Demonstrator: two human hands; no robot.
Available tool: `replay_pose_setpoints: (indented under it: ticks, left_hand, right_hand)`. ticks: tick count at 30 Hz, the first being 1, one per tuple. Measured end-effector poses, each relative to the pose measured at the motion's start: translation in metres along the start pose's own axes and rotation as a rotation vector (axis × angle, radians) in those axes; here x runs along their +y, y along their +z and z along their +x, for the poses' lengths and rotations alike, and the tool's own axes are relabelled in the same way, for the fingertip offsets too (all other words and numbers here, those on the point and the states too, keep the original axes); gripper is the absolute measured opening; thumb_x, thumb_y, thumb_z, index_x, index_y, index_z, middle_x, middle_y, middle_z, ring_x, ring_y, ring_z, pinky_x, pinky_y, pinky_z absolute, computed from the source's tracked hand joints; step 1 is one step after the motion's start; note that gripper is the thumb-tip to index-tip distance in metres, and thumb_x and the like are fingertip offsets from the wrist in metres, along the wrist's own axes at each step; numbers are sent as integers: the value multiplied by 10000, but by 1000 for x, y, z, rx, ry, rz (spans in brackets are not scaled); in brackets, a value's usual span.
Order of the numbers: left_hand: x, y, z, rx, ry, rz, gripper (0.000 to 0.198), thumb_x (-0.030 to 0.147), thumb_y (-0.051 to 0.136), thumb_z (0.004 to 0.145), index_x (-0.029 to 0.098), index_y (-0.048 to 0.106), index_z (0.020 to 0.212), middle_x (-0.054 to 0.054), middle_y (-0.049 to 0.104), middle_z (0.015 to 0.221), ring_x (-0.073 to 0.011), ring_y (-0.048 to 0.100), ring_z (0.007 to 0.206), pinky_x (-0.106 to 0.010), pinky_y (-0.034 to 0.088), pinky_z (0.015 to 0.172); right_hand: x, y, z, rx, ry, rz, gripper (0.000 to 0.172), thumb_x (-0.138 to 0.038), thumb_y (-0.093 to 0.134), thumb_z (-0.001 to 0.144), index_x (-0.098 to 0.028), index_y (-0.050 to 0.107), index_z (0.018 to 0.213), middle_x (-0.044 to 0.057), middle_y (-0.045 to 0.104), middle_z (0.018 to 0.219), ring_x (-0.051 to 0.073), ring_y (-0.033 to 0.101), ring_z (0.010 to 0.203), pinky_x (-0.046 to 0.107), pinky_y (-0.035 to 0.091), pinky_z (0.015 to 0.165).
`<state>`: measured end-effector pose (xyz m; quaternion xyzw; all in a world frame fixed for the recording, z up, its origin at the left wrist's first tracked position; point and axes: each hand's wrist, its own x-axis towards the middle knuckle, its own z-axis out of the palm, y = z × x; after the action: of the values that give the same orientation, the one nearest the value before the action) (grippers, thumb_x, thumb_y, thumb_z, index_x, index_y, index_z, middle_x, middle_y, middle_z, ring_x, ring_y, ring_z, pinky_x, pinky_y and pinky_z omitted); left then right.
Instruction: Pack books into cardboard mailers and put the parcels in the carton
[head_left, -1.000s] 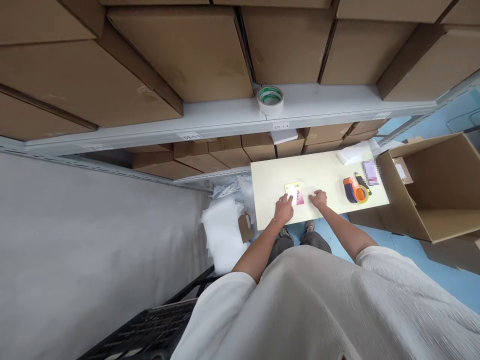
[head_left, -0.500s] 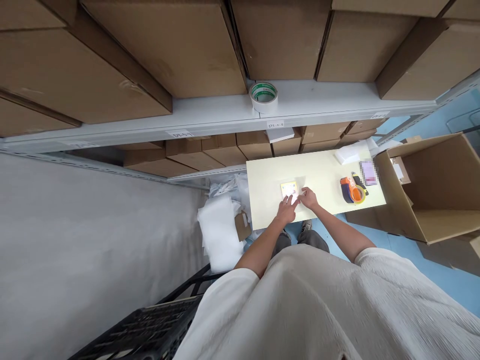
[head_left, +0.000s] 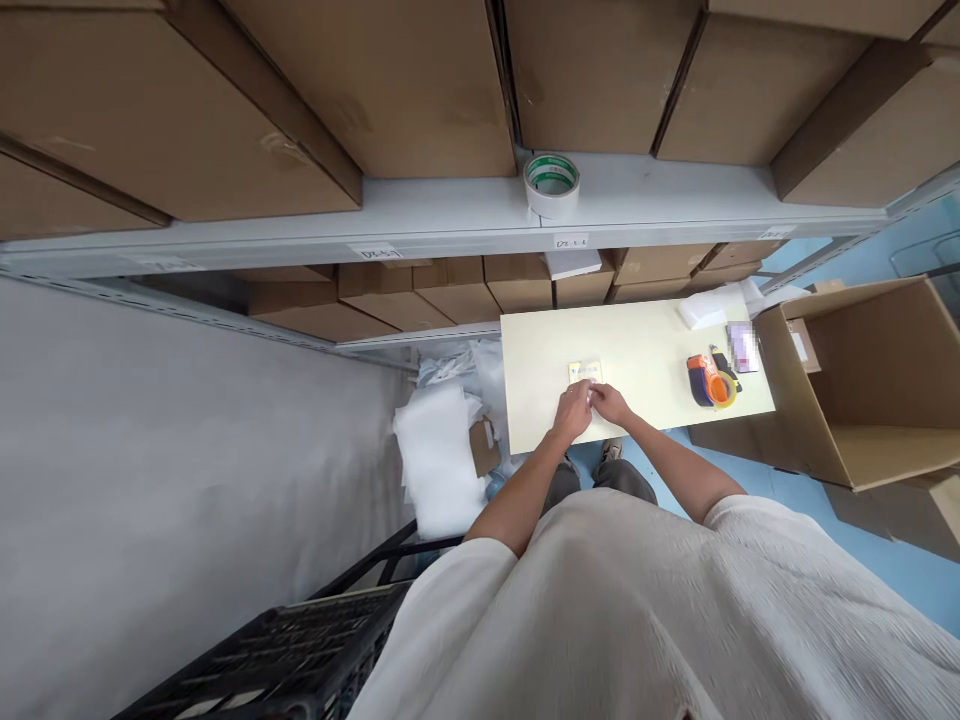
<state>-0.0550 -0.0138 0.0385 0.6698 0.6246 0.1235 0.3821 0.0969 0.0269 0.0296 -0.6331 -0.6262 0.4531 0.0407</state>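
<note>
A small flat yellow-and-white packet (head_left: 585,371) lies on the pale yellow tabletop (head_left: 637,350), its near part covered by my fingers. My left hand (head_left: 573,410) is closed over the packet's near left side. Against it, the fingertips of my right hand (head_left: 610,404) pinch at the near right edge, meeting the left fingers. A small whitish bit shows between the two hands; whether it is film or part of the packet I cannot tell.
An orange tape dispenser (head_left: 703,380) and a phone-like item (head_left: 742,347) lie on the table's right. A large open carton (head_left: 877,440) stands beyond. Above runs a shelf (head_left: 450,205) with cartons and a tape roll (head_left: 552,188). White foam sheets (head_left: 442,460) are at left.
My right hand has moved left and closed in on my left hand. The left fingers, spread over the packet before, are now drawn together. The view has shifted slightly.
</note>
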Motion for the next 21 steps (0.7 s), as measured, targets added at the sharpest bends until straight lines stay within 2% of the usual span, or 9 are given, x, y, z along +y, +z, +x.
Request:
replay_pose_setpoints:
  ticks: [3, 5, 8, 11, 16, 18, 21]
  left_hand:
    - [1, -2, 1, -100, -43, 83, 660, 12, 482, 910, 208, 478, 1541, -153, 668, 1478, -299, 483, 1515, -502, 383, 1231]
    - [0, -2, 0, -134, -58, 129, 607, 23, 478, 928, 204, 494, 1508, -158, 649, 1507, -305, 457, 1531, -507, 370, 1225]
    - [-2, 1, -2, -131, -59, 150, 539, 60, 466, 968, 205, 512, 1484, -153, 601, 1576, -326, 379, 1589, -529, 335, 1250]
    - [-2, 5, -1, -111, -90, 119, 495, 104, 467, 994, 215, 534, 1471, -133, 578, 1606, -337, 350, 1606, -518, 356, 1250]
    - [-4, 5, 7, -60, -145, 11, 468, 202, 520, 1008, 203, 543, 1475, -157, 586, 1598, -326, 454, 1547, -470, 405, 1231]
    - [-6, 2, 11, -45, -198, -62, 436, 319, 529, 1045, 212, 534, 1467, -159, 613, 1573, -329, 537, 1483, -465, 429, 1203]
    - [-12, -5, 15, -39, -293, -184, 461, 521, 547, 1065, 233, 527, 1425, -144, 702, 1444, -333, 652, 1347, -453, 471, 1126]
  right_hand:
    - [2, -3, -3, -5, 17, 51, 403, -79, 568, 856, -256, 815, 1122, 21, 828, 1182, 224, 740, 1149, 330, 552, 1065]
    - [2, -6, -2, 51, 83, 76, 417, -76, 550, 853, -250, 805, 1132, 22, 819, 1229, 204, 737, 1177, 317, 555, 1070]
    - [3, -7, 1, 174, 222, 57, 434, -106, 535, 866, -241, 770, 1205, 32, 802, 1257, 195, 733, 1186, 313, 564, 1060]
    - [4, -7, 7, 203, 325, 97, 415, -159, 583, 858, -222, 741, 1237, 44, 802, 1195, 199, 745, 1112, 301, 585, 994]
    - [-2, -4, 14, 166, 374, 232, 227, -371, 616, 943, -194, 717, 1043, 59, 790, 1030, 196, 732, 943, 277, 593, 815]
    - [-8, 0, 16, 153, 333, 323, 320, -504, 560, 1002, -212, 685, 965, 54, 775, 992, 190, 720, 903, 273, 588, 774]
    - [-20, 9, 17, 103, 247, 545, 481, -675, 513, 1010, -228, 652, 900, 58, 754, 967, 193, 698, 868, 284, 580, 747]
